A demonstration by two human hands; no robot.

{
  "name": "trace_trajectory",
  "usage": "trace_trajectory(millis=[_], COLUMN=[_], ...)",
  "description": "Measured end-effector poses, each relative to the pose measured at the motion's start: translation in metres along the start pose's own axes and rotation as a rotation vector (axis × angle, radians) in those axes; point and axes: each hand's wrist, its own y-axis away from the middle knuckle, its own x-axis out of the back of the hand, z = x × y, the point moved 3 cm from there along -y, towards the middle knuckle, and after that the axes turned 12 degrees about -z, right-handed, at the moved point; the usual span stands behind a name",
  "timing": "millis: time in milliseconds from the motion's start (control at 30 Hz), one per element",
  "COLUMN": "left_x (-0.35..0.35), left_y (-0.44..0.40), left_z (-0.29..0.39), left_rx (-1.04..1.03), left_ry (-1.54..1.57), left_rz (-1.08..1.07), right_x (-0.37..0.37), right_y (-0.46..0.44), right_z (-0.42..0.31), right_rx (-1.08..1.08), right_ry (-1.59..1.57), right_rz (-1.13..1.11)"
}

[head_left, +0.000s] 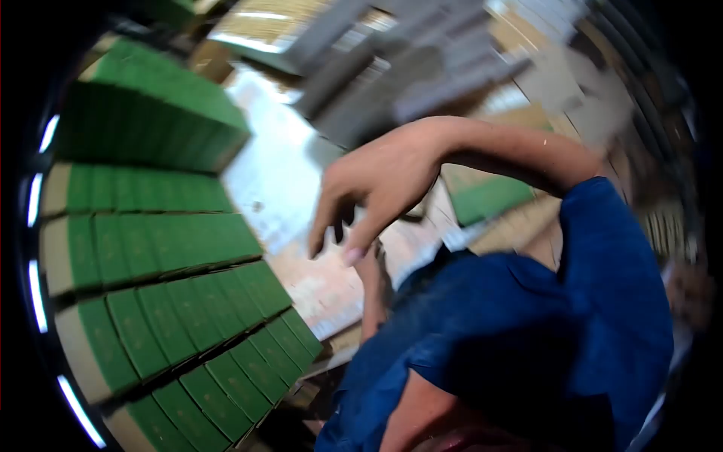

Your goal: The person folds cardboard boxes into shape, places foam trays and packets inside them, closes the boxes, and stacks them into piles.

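"Hands first: how is the right hand (384, 177) held?"

"Open, palm down, with its fingers loosely bent and the thumb apart from them. It shows over the pale worktop (279, 173); whether it touches that surface, I can't tell."

"And the left hand (369, 260)?"

"Just past the right thumb, partly hidden and blurred. I can't tell whether it is open or closed, or what it may be gripping."

"Where are the green cartons (169, 245)?"

"Well over to the left of the right hand, apart from it, packed side by side in several rows. Pale ends show at the far left of the rows, and a taller green stack (154, 109) stands at the upper end."

"What else is around the hand?"

"Grey slabs (422, 83) lie beyond it, toward the top of the view. A green-and-tan block (489, 200) shows behind the right forearm (512, 154), near the blue sleeve (610, 233). Motion blur hides their finer details."
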Motion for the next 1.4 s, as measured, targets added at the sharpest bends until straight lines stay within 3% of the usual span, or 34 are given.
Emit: trace_trajectory(millis=[33,67,133,167,200,233,267,333,400,433,500,567,667,800,933,1033,1100,1200,1267,1333,1400], left_x=[0.003,0.005,-0.019,-0.030,-0.047,-0.066,-0.087,-0.134,-0.159,-0.176,-0.213,-0.236,-0.244,-0.238,-0.261,-0.262,-0.255,-0.255,-0.260,-0.265,-0.261], left_y=[0.009,0.012,0.030,0.038,0.043,0.044,0.044,0.037,-0.009,-0.026,-0.057,-0.070,-0.067,-0.040,-0.006,0.006,0.003,0.012,0.014,0.023,0.029], left_z=[-0.022,-0.041,-0.045,-0.041,-0.039,-0.036,-0.034,-0.024,-0.044,-0.048,-0.047,-0.049,-0.056,-0.084,-0.075,-0.074,-0.079,-0.079,-0.077,-0.066,-0.062], left_rx=[0.049,0.068,0.000,0.007,-0.008,-0.007,-0.010,-0.072,-0.348,-0.278,-0.181,-0.146,-0.127,-0.013,-0.065,-0.087,-0.125,-0.205,-0.168,-0.427,-0.475], left_ry=[-0.056,-0.097,-0.146,-0.307,-0.390,-0.440,-0.486,-0.611,-0.777,-0.774,-0.749,-0.717,-0.885,-0.987,-1.056,-1.029,-0.957,-0.943,-0.918,-0.890,-0.885], left_rz=[-0.092,-0.176,-0.235,-0.277,-0.308,-0.362,-0.409,-0.434,-0.392,-0.340,-0.296,-0.276,-0.076,-0.120,-0.009,0.036,-0.079,-0.051,-0.033,-0.007,0.011], right_x=[-0.035,-0.069,-0.145,-0.182,-0.228,-0.255,-0.268,-0.295,-0.290,-0.284,-0.270,-0.262,-0.260,-0.261,-0.265,-0.265,-0.264,-0.254,-0.251,-0.253,-0.248], right_y=[0.037,0.075,0.154,0.199,0.250,0.297,0.339,0.422,0.472,0.483,0.504,0.507,0.515,0.533,0.553,0.553,0.554,0.549,0.535,0.536,0.543], right_z=[0.018,0.049,0.117,0.152,0.207,0.220,0.223,0.263,0.278,0.281,0.292,0.293,0.308,0.308,0.331,0.330,0.327,0.314,0.288,0.287,0.291], right_rx=[0.082,0.032,-0.250,-0.556,-0.824,-1.111,-1.230,-1.400,-1.606,-1.588,-1.350,-1.271,-1.130,-1.047,-0.831,-0.873,-0.871,-0.956,-1.151,-1.153,-1.142], right_ry=[-0.255,-0.395,-0.701,-0.402,-0.323,-0.058,-0.207,0.093,0.706,0.701,-0.031,-0.073,-0.075,-0.054,-0.144,-0.118,-0.115,-0.023,-0.031,-0.090,-0.145], right_rz=[0.033,0.156,0.722,1.039,1.336,1.413,1.480,1.572,1.459,1.444,1.447,1.428,1.468,1.516,1.536,1.559,1.574,1.482,1.461,1.498,1.526])
